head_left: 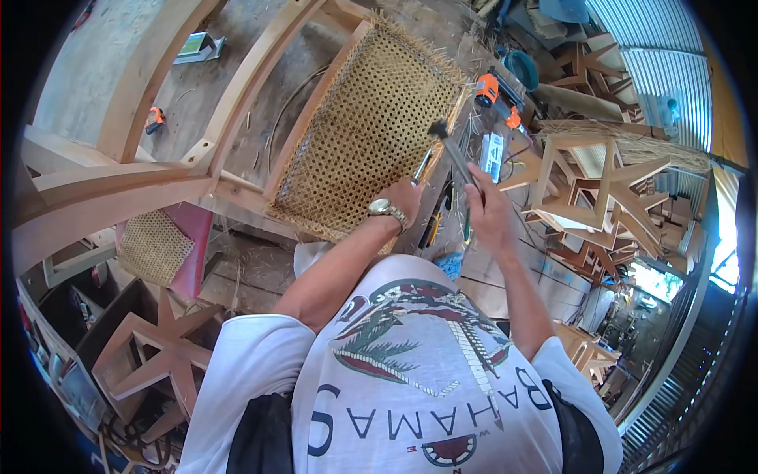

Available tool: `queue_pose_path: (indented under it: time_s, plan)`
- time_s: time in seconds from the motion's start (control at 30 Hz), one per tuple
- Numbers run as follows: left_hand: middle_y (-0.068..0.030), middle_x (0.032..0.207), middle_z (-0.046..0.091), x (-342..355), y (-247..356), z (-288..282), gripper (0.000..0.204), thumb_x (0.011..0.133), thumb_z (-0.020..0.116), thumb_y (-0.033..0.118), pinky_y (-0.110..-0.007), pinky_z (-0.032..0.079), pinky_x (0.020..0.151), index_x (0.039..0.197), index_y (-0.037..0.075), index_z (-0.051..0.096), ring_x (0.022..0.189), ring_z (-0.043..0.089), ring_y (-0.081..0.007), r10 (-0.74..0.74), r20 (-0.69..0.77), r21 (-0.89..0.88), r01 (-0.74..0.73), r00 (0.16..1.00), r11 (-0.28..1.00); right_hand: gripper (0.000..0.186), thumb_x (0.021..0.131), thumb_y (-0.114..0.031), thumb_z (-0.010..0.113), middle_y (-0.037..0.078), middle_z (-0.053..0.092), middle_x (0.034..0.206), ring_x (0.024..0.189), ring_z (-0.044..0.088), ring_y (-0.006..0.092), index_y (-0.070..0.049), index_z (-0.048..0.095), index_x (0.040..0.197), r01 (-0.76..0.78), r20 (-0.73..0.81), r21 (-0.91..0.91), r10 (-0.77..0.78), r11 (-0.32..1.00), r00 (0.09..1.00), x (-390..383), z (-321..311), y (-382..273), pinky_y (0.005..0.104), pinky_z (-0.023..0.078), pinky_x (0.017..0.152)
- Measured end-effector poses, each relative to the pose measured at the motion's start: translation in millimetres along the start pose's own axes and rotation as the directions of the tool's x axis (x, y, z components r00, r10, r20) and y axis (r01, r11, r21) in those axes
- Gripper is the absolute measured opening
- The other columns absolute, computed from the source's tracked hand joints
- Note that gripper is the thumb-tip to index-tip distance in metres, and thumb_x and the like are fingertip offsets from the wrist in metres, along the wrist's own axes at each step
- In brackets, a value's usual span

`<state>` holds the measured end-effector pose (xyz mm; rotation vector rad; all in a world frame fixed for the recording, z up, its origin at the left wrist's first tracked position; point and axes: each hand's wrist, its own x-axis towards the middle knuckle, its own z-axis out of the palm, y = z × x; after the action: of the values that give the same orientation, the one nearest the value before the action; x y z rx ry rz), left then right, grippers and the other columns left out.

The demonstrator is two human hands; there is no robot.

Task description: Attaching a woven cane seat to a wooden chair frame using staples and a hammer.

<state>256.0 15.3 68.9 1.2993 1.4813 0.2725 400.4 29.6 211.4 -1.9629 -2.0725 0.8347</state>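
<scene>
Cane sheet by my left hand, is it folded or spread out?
Spread out: the cane sheet lies open across its wooden frame, no fold visible, with frayed strands along its far edge.

Left hand [401, 197] and right hand [491, 212] forward, both gripping.
Left forearm [347, 265] slants inward, fingers curled; right forearm [521, 292] angles inward too, fingers wrapped.

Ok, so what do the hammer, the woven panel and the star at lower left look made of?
Hammer: probably metal, dark head and grey shaft with a dull sheen. Woven panel: likely natural cane, matte and tan, with frayed strand ends along its edge. Star: apparently wood, seemingly unvarnished, judging by its brown matte faces.
</scene>
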Motion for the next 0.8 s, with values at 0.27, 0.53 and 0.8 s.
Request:
queue_pose_path:
  time_s: [0.27,0.53,0.8]
  plan:
    - [-0.0271,0.088,0.068,1,-7,9,0.049,0.1,0.042,0.041,-0.051,0.052,0.078,0.097,-0.002,0.065,0.086,0.067,-0.0436,-0.012,-0.016,-0.017,0.012,1.0,1.0,0.034,0.097,-0.016,0.056,0.02,0.068,0.105,0.09,0.069,0.037,-0.009,0.057,0.13,-0.028,0.086,-0.098,0.037,0.995,0.996,-4,3,11,0.0396,0.053,0.075]
    - [-0.0262,0.087,0.069,3,-7,5,0.048,0.1,0.043,0.04,-0.051,0.052,0.076,0.096,-0.002,0.066,0.083,0.068,-0.0423,-0.021,-0.045,0.011,0.022,0.999,1.0,0.035,0.097,-0.018,0.057,0.021,0.068,0.093,0.078,0.067,0.0346,-0.012,0.056,0.131,0.071,0.096,-0.178,-0.055,0.982,0.994,2,12,41,0.0384,0.052,0.07]
    - [-0.0264,0.091,0.069,-3,-13,17,0.048,0.1,0.042,0.04,-0.052,0.051,0.079,0.098,-0.002,0.066,0.087,0.067,-0.0432,-0.069,-0.066,0.003,0.07,0.995,0.998,0.034,0.097,-0.022,0.056,0.021,0.067,0.09,0.079,0.067,0.0343,-0.015,0.056,0.13,-0.027,0.127,-0.171,0.049,0.985,0.991,8,2,21,0.0358,0.052,0.071]
